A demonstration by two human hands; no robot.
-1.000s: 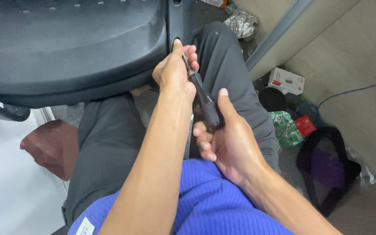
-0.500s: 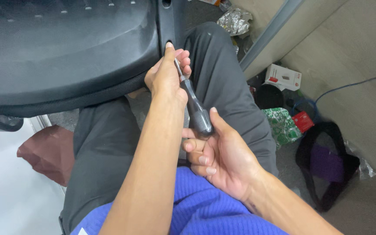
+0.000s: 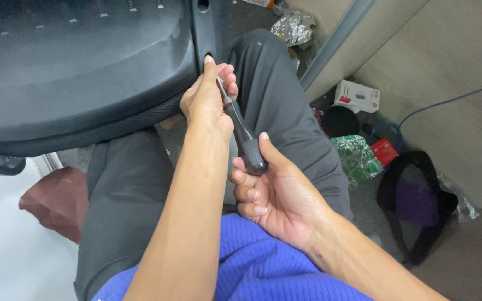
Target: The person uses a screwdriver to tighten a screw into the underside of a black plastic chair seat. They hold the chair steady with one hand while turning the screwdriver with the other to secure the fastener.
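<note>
Black-handled metal screwdriver (image 3: 240, 129) driven into the black plastic chair seat (image 3: 85, 61), tip at twelve o'clock.

Rigid, light, grippy at the ribbed handle: the right hand (image 3: 277, 192) cups its butt, fingers loosely curled; the left hand (image 3: 207, 100) pinches the shaft near the seat's edge, above grey-trousered legs (image 3: 285, 111).

One black plastic chair seat (image 3: 79, 67). One black-handled screwdriver (image 3: 240, 129) at its edge, with two hands on it, the left hand (image 3: 206, 100) and the right hand (image 3: 277, 192). Right of the seat: one white cardboard box (image 3: 357, 96), one crumpled foil wad (image 3: 292, 27), one black bag (image 3: 417, 203).
</note>
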